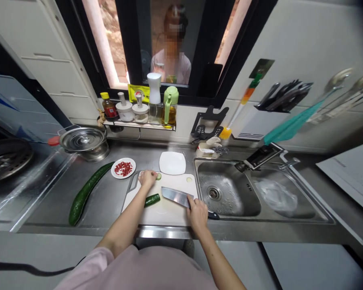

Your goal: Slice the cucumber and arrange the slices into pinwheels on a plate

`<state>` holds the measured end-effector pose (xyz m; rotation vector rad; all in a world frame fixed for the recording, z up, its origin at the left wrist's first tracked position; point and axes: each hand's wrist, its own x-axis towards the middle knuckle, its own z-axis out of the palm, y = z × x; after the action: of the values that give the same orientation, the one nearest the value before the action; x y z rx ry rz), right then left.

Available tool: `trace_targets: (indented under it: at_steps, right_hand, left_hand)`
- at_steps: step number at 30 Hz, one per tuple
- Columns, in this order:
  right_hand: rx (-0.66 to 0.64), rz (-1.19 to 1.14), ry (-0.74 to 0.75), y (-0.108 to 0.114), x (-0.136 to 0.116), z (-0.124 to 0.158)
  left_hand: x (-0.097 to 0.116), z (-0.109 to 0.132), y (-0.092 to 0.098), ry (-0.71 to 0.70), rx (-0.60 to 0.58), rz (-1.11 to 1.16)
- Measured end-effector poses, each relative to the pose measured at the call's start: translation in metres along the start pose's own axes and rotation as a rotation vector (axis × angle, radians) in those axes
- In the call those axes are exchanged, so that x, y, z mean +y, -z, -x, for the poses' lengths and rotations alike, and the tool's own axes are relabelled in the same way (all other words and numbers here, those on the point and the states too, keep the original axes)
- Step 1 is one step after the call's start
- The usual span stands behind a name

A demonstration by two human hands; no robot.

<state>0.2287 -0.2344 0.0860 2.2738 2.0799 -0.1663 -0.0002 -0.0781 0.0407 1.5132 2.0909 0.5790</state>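
My right hand [197,212] grips a kitchen cleaver [176,196] by its black handle, the broad blade pointing left across the white cutting board [172,215]. My left hand [147,178] is at the board's far left, its fingers pinched at the edge of a pale green cucumber slice [159,176]. Another slice [189,180] lies near the far right corner. A cut length of dark green cucumber [152,200] rests on the board, its left end hidden by my left forearm. Just beyond the board sits a white square plate [172,162].
A whole cucumber [89,193] and a small plate [114,170] of red pieces lie to the left. Behind them stands a lidded steel pot [98,152]. The steel sink [230,193] borders the board's right side. Seasoning bottles line a wall shelf [139,125].
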Motion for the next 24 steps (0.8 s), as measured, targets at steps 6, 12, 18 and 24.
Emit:
trace_targets:
  at_steps: [6,12,18,24]
  right_hand:
    - [0.005,-0.008,-0.016,-0.003,0.001,0.002]
    - [0.006,-0.023,-0.029,-0.005,0.002,0.004]
    - [-0.002,-0.031,-0.035,-0.007,0.005,0.004]
    - [-0.026,-0.056,-0.057,-0.006,0.003,0.002]
  left_hand:
    - [0.008,-0.003,-0.008,-0.11,-0.043,-0.156]
    - [0.011,0.0,-0.011,-0.183,-0.054,-0.231]
    - [0.009,0.0,-0.012,-0.217,-0.056,-0.233]
    - [0.01,0.001,-0.012,-0.219,-0.055,-0.203]
